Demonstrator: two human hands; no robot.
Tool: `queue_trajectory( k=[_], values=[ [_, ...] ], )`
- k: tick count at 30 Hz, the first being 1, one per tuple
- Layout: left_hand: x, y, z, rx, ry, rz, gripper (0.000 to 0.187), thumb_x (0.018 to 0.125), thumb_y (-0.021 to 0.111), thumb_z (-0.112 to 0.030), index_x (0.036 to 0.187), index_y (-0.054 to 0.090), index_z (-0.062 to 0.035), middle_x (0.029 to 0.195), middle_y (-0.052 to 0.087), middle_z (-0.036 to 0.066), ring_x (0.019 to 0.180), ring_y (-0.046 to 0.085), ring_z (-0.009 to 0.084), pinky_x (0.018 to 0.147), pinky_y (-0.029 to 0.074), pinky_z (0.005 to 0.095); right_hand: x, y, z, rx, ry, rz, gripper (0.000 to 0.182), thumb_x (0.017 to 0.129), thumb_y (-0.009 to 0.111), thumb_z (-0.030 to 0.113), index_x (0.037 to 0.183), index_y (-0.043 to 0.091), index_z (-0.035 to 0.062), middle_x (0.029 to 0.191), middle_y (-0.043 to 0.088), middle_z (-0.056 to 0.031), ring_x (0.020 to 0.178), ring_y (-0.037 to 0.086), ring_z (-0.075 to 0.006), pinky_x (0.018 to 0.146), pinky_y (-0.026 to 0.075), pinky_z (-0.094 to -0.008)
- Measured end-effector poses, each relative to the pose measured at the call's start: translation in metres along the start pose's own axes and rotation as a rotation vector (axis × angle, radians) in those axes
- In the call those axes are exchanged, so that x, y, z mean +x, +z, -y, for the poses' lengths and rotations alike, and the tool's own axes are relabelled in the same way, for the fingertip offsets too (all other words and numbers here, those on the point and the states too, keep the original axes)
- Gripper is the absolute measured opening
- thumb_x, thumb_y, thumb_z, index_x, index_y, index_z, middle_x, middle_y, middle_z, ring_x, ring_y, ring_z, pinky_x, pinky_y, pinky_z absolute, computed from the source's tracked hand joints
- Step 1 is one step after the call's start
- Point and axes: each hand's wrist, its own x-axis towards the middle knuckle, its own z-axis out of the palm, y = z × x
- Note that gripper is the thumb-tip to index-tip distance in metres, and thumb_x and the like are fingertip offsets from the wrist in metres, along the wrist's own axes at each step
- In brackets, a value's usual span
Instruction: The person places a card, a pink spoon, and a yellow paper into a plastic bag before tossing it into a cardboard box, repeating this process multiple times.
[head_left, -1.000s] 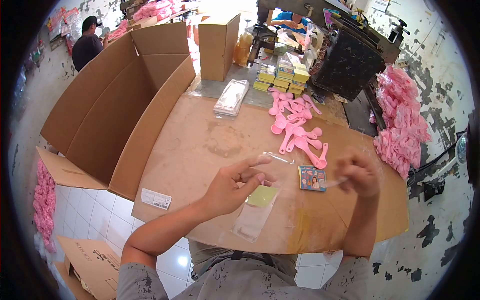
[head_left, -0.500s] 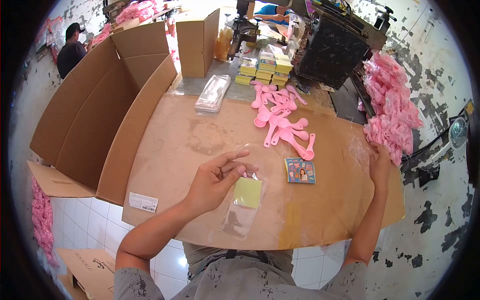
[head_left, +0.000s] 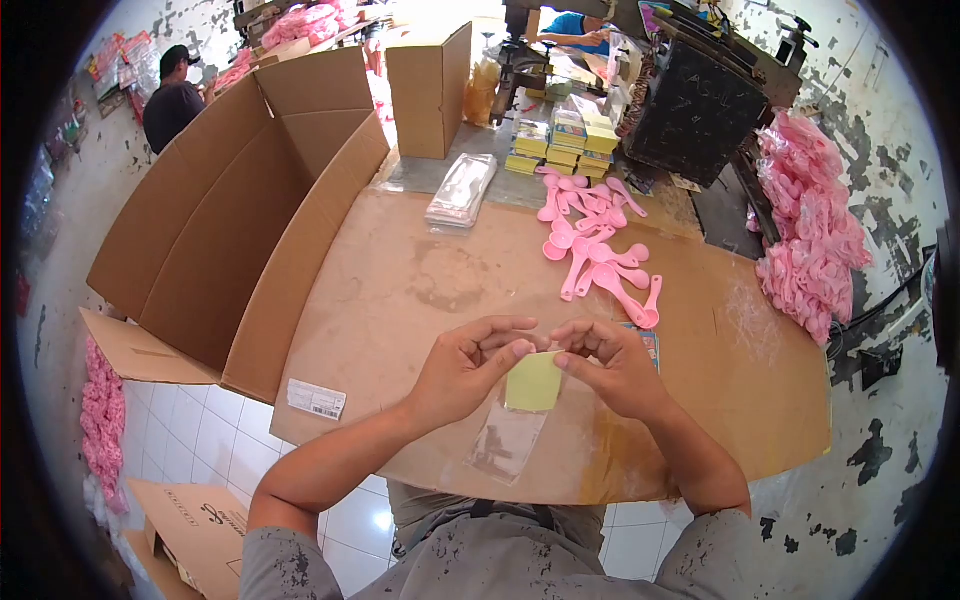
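Observation:
My left hand (head_left: 474,362) is closed in a pinch on the top left edge of a clear plastic bag (head_left: 503,447). Inside the bag's upper part is a plain yellow-green card (head_left: 532,383); the lower part hangs flat over the cardboard. On the top right corner, my right hand (head_left: 612,368) pinches with thumb and fingers. A small stack of printed cards (head_left: 649,345) lies just behind my right hand, mostly hidden by it. Farther back, pink plastic measuring spoons (head_left: 600,255) are heaped loosely on the table.
A large open carton (head_left: 300,250) stands at left. Clear bags (head_left: 462,192) lie in a pile behind my hands, near stacked cards (head_left: 565,140). Bagged pink spoons (head_left: 805,230) heap up at right, beside a black machine box (head_left: 695,110). A person (head_left: 173,105) is at far left.
My right hand has come from the pink heap at the right edge to the bag's top and now pinches it. My left hand still holds the bag. The view has shifted slightly.

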Motion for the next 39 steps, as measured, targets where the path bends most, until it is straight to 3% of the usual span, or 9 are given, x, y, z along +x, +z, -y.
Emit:
queue_trajectory(
  k=[11,14,17,20,23,26,29,39],
  values=[
    [0.002,-0.006,0.009,0.157,0.020,0.001,0.021,0.104,0.063,-0.002,0.122,0.070,0.0043,0.117,0.075,0.013,0.109,0.071,0.0168,0.095,0.059,0.0299,0.000,-0.011,-0.014,0.210,0.013,-0.083,0.014,0.098,0.071,0.002,0.111,0.072,-0.0016,0.110,0.070,-0.0034,0.098,0.067,-0.0091,0.084,0.055,-0.0256],
    [0.001,-0.011,0.007,0.257,0.066,0.061,0.019,0.103,0.063,-0.001,0.119,0.072,0.0035,0.120,0.075,0.013,0.110,0.071,0.0168,0.094,0.060,0.0311,0.000,-0.014,-0.018,0.205,-0.082,-0.048,0.015,0.098,0.071,0.002,0.112,0.073,-0.0015,0.110,0.071,-0.0044,0.098,0.067,-0.0095,0.084,0.055,-0.0259],
    [0.002,-0.012,0.009,0.197,0.052,0.088,0.021,0.104,0.065,-0.006,0.120,0.074,0.0032,0.117,0.077,0.009,0.096,0.069,0.0108,0.082,0.056,0.0259,-0.003,-0.021,-0.014,0.157,-0.072,-0.008,0.014,0.098,0.072,0.003,0.110,0.075,-0.0018,0.110,0.071,-0.0053,0.096,0.067,-0.0100,0.084,0.055,-0.0264],
    [0.003,-0.011,0.005,0.072,0.138,0.120,0.022,0.104,0.064,-0.007,0.121,0.074,0.0026,0.118,0.076,0.010,0.101,0.070,0.0114,0.087,0.057,0.0264,-0.003,-0.027,-0.016,0.219,-0.095,0.046,0.014,0.098,0.072,0.005,0.110,0.076,-0.0018,0.110,0.071,-0.0055,0.094,0.067,-0.0103,0.084,0.055,-0.0264],
    [0.004,-0.009,0.004,-0.049,-0.024,0.108,0.023,0.104,0.064,-0.008,0.123,0.073,0.0025,0.120,0.076,0.011,0.105,0.070,0.0120,0.091,0.057,0.0266,-0.005,-0.021,-0.012,0.110,-0.049,-0.012,0.012,0.098,0.072,0.004,0.107,0.077,-0.0015,0.109,0.071,-0.0050,0.094,0.067,-0.0102,0.084,0.054,-0.0255],
    [0.005,-0.010,0.008,0.074,-0.044,0.114,0.026,0.104,0.065,-0.007,0.125,0.070,0.0060,0.121,0.075,0.014,0.110,0.070,0.0162,0.096,0.058,0.0310,-0.005,-0.020,-0.014,0.031,-0.078,-0.020,0.014,0.098,0.071,0.003,0.110,0.075,-0.0026,0.107,0.071,-0.0046,0.095,0.066,-0.0095,0.085,0.054,-0.0249],
    [0.007,-0.011,0.010,0.151,-0.181,0.092,0.027,0.104,0.065,-0.006,0.128,0.069,0.0050,0.119,0.075,0.012,0.108,0.071,0.0146,0.094,0.059,0.0283,-0.005,-0.021,-0.012,0.096,0.004,-0.036,0.017,0.098,0.071,0.002,0.114,0.072,-0.0038,0.107,0.071,-0.0042,0.096,0.066,-0.0088,0.085,0.054,-0.0251],
    [0.007,-0.011,0.007,0.081,-0.044,0.054,0.028,0.104,0.063,-0.005,0.130,0.068,0.0038,0.121,0.074,0.012,0.111,0.070,0.0158,0.097,0.059,0.0304,-0.006,-0.010,-0.016,0.052,-0.033,-0.013,0.027,0.098,0.072,0.006,0.123,0.067,-0.0025,0.105,0.071,-0.0041,0.096,0.066,-0.0081,0.083,0.054,-0.0252]
  ],
)
